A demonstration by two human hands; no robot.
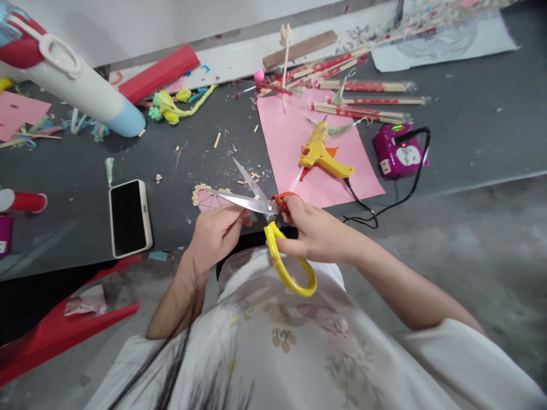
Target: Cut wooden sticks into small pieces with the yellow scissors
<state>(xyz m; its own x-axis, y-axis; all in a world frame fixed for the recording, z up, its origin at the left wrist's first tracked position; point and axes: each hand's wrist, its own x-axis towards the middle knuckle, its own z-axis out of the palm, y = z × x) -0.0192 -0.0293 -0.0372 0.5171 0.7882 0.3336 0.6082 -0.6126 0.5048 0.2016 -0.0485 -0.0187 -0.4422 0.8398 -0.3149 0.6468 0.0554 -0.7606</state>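
My right hand [314,230] grips a pair of scissors [256,199] by its handles, one yellow loop hanging down and a red one under my thumb. The steel blades stand apart and point left over the dark table edge. My left hand [216,230] pinches a small pink craft piece [205,197] with a pale beaded rim, held between the blades. Both hands are just above the table's near edge, over my lap.
A phone [129,217] lies face up to the left. A yellow glue gun [321,154] rests on a pink paper sheet [290,142], its cord running to a magenta power box [397,152]. Wrapped chopsticks [367,97], a white and blue tube [85,91] and scraps lie behind.
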